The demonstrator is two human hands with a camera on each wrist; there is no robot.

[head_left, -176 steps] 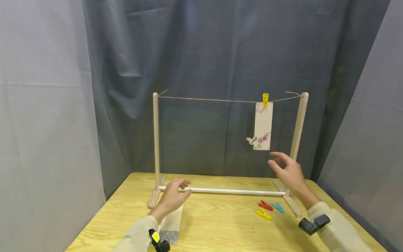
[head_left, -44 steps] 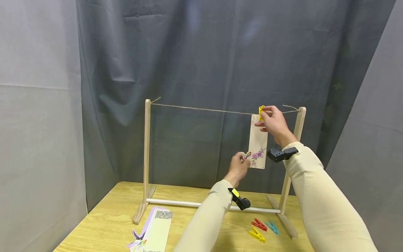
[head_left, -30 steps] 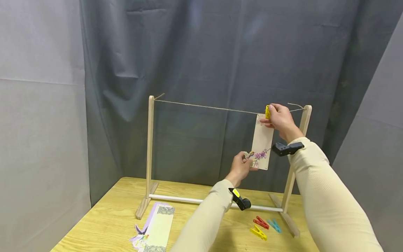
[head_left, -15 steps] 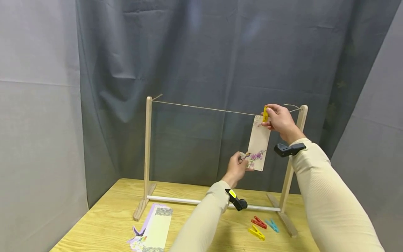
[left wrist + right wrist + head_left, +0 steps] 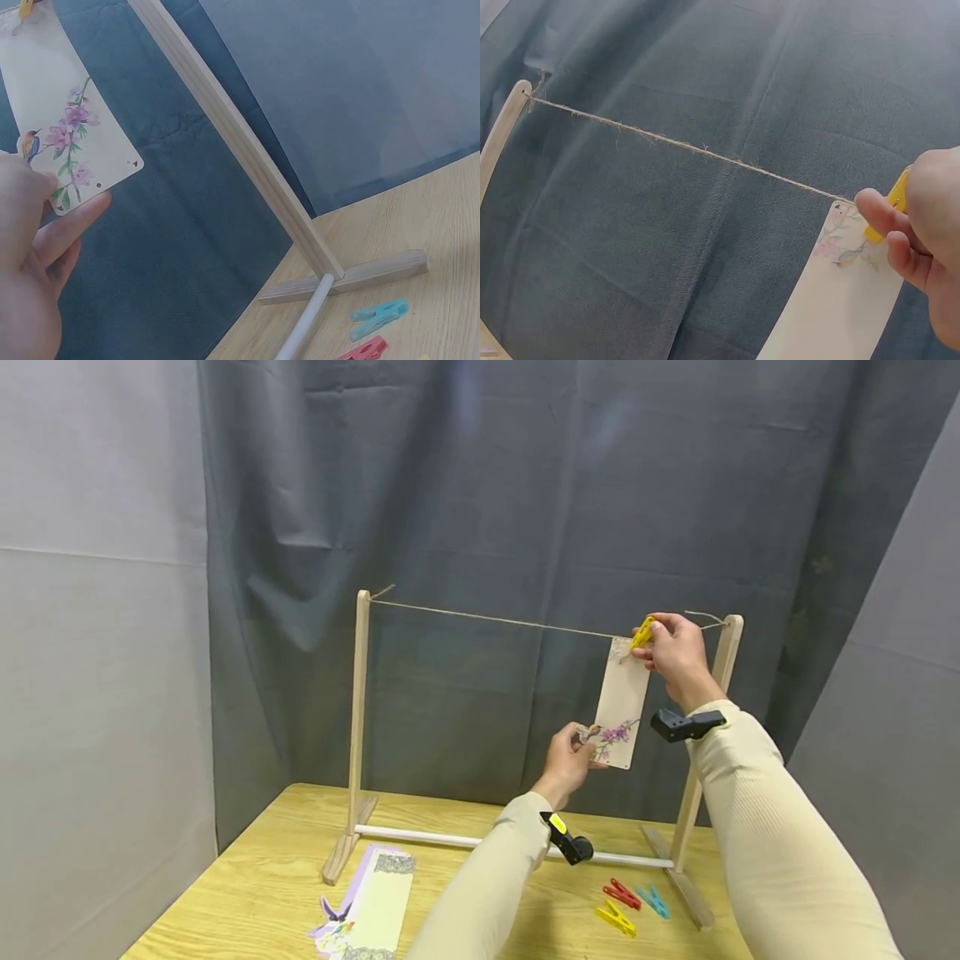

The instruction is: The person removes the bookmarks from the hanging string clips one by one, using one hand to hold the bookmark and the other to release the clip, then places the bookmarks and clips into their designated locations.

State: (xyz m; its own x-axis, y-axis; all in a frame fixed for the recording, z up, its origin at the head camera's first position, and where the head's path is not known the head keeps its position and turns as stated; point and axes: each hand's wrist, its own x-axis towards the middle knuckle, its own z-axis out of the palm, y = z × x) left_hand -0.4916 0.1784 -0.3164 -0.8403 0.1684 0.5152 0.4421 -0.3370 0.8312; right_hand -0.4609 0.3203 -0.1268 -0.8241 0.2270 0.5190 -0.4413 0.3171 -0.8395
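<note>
At the string's (image 5: 495,619) right end, the right hand (image 5: 678,652) pinches the yellow clothespin (image 5: 641,634), seemingly unclipping it. Below it, the left hand's fingers (image 5: 581,745) pinch the card's (image 5: 622,703) corner; next, the peg must lift free.

a wooden table (image 5: 262,893) carries the rack's feet (image 5: 347,847), stacked cards (image 5: 367,906) and three clothespins (image 5: 626,906).

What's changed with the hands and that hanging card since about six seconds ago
Both hands rose from near the table. The right hand took hold of the yellow clothespin on the string, now tilted; the left hand pinched the card at its lower corner. The loose pins and cards on the table stayed put.
</note>
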